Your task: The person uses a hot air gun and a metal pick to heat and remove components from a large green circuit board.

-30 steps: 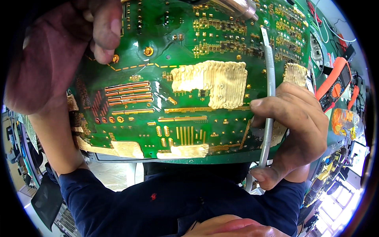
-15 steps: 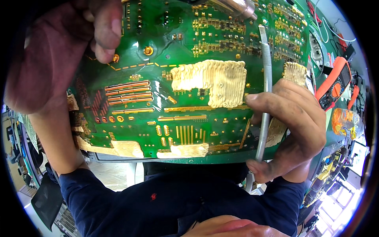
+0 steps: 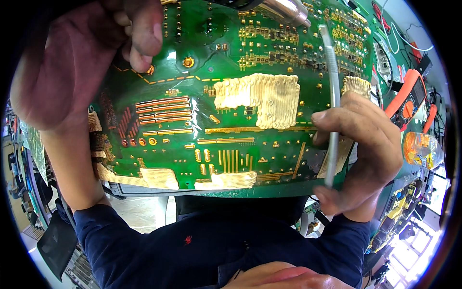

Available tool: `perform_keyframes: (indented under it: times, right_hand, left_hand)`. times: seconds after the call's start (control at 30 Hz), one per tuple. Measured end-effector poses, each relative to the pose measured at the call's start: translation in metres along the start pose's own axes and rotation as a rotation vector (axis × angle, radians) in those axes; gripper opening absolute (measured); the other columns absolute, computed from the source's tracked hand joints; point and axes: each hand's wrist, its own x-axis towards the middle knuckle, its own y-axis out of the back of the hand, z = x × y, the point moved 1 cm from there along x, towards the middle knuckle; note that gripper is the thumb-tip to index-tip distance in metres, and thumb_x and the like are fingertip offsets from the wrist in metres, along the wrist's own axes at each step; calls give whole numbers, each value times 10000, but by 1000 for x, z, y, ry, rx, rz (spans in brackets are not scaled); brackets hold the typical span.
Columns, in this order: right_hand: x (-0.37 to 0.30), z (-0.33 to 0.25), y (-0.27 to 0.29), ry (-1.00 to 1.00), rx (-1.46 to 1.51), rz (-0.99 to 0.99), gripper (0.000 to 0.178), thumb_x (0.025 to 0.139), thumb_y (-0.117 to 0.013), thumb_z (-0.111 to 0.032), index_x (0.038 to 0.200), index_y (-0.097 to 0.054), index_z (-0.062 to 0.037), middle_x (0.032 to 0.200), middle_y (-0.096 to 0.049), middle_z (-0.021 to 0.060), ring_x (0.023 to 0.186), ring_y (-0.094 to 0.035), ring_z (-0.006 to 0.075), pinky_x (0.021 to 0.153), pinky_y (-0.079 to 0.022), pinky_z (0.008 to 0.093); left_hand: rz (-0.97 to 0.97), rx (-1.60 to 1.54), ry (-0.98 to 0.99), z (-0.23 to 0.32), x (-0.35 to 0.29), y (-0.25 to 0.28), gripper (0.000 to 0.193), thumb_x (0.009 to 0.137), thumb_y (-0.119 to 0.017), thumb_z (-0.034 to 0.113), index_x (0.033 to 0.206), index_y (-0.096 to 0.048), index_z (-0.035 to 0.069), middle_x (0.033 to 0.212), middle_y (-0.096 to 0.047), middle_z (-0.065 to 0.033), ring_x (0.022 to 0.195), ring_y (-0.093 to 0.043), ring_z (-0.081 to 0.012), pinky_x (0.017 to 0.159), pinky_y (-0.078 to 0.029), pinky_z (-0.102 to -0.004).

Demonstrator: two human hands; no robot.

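"Where's the circuit board from where you're standing?"

"Right in front of the person, the green circuit board [image 3: 204, 113] spread almost the whole width of their reach. There are cream ribbed patches [image 3: 279, 101] on it, and the biggest sits a bit right of the middle."

"And the hands?"

"Well apart. The right hand [image 3: 368, 135] is at the board's right side, fingers closed around a flat-tipped metal tool [image 3: 333, 82] with a knurled shaft. The thumb's down by the tool's lower end, a little blurred."

"What about the left hand [image 3: 91, 53]?"

"Raised over the upper left of the board, fingers curled. The top of it goes dark and out of sight, so I can't tell what it's gripping, if anything."

"I see a metal nozzle [image 3: 293, 13] coming in from the top."

"Yes, on a black body [image 3: 236, 3]. It slants down to the right, and its end is just beside the flat tip of the tool, with a small gap between them."

"Anything off to the right?"

"A multimeter [image 3: 408, 103] in an orange-red case on the green counter [image 3: 403, 60], and nearer the person, a clear plastic package [image 3: 419, 149] with something orange in it."
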Motion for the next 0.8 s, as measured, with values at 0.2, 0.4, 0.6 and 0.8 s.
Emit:
perform_keyframes:
  times: [0.2, 0.4, 0.6, 0.8]
  right_hand:
    - [-6, -8, 1, -98, 228, 294, 663, 956, -606, -463, 1263, -549, 121, 846, -616, 138, 684, -580, 189, 639, -446, 310]
    - [-26, 25, 42, -166, 189, 510, 494, 1090, -411, -272, 1371, -457, 132, 913, -583, 110, 838, -516, 188, 717, -425, 318]
    - [-8, 29, 80, -388, 542, 568, 477, 1097, -398, -278, 1304, -495, 141, 820, -492, 42, 823, -476, 144, 800, -392, 293]
    - [61, 20, 30, -613, 277, 654, 332, 1023, -585, -314, 932, -669, -7, 606, -540, -26, 532, -464, 62, 505, -335, 202]
  left_hand:
    - [3, -47, 11, 6, 0, -5, 986, 923, -429, 744, 1447, -383, -90, 810, -533, -88, 626, -433, -125, 564, -363, -227]
    - [17, -89, -89, 0, 13, -21, 922, 964, -408, 686, 1425, -372, -112, 821, -565, -120, 614, -498, -146, 552, -413, -244]
    - [4, -227, -217, -2, 26, -27, 864, 995, -403, 631, 1361, -377, -152, 878, -639, -215, 601, -631, -196, 518, -539, -281]
    - [-72, -367, -263, -12, 34, -19, 824, 1021, -384, 589, 1319, -391, -179, 908, -693, -275, 607, -726, -231, 507, -631, -310]
